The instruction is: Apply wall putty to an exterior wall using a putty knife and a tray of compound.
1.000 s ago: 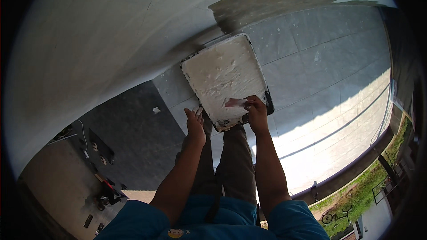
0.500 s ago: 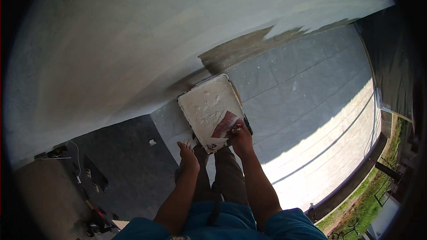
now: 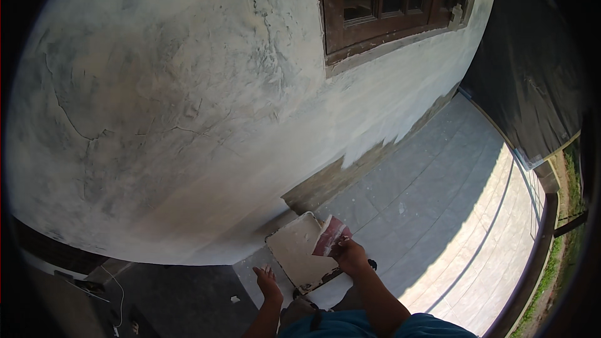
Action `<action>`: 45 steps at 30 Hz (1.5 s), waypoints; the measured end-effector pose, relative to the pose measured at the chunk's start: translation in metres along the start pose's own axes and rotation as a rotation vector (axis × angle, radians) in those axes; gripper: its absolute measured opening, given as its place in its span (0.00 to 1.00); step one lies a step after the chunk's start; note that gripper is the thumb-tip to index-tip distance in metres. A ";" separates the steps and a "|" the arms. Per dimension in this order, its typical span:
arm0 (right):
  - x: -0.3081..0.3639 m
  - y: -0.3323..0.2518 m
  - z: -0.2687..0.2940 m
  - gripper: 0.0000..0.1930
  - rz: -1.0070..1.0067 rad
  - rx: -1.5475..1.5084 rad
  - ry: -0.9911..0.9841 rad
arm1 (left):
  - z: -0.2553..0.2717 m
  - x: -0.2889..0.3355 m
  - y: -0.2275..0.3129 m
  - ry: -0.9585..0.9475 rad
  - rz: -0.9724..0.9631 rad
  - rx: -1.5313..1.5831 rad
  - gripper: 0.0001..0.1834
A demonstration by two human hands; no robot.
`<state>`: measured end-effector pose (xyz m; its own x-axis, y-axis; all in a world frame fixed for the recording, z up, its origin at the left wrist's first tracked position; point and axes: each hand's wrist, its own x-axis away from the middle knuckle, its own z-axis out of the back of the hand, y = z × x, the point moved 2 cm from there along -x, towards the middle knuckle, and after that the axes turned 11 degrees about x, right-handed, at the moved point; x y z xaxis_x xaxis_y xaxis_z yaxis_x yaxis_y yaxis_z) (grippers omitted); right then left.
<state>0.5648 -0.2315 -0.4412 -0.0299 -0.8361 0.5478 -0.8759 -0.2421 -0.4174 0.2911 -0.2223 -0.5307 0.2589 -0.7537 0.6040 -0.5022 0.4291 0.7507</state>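
Low in the frame, just right of centre, the right hand point(image 3: 350, 255) is closed around a reddish flat-bladed scraper point(image 3: 330, 235), its blade smeared white and tilted over the right edge of a square tray of white plaster point(image 3: 297, 250). The tray lies on the tiled floor point(image 3: 438, 225), its far corner near the foot of the plastered wall point(image 3: 163, 119). The left hand point(image 3: 268, 280), lower centre, is open with fingers spread, holding nothing, just left of the tray's near corner. Open tiled floor stretches to the right, bounded by a low kerb point(image 3: 543, 238). A dark wooden window point(image 3: 388, 0) sits at the upper right.
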 end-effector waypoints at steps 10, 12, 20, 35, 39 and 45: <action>-0.039 -0.175 0.000 0.10 -0.005 0.136 -0.157 | -0.177 0.045 0.019 0.068 -0.341 0.189 0.43; -0.044 -0.210 0.001 0.10 -0.007 0.150 -0.198 | -0.230 0.062 0.028 0.052 -0.369 0.275 0.43; -0.036 -0.300 -0.030 0.11 0.073 0.219 -0.245 | -0.341 0.116 0.070 -0.074 -0.522 0.285 0.42; -0.084 -0.342 -0.193 0.13 0.067 0.326 -0.551 | -0.388 0.145 0.143 -0.150 -0.721 0.188 0.42; -0.098 -0.336 -0.212 0.13 0.022 0.267 -0.585 | -0.400 0.139 0.164 -0.168 -0.758 0.200 0.43; -0.081 -0.340 -0.241 0.15 0.118 0.260 -0.624 | -0.405 0.129 0.178 -0.127 -0.822 0.217 0.45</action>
<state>0.7490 0.0376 -0.1692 0.2336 -0.9723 0.0007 -0.7372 -0.1775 -0.6520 0.5690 -0.0415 -0.2112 0.5222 -0.8389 -0.1536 -0.3455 -0.3727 0.8613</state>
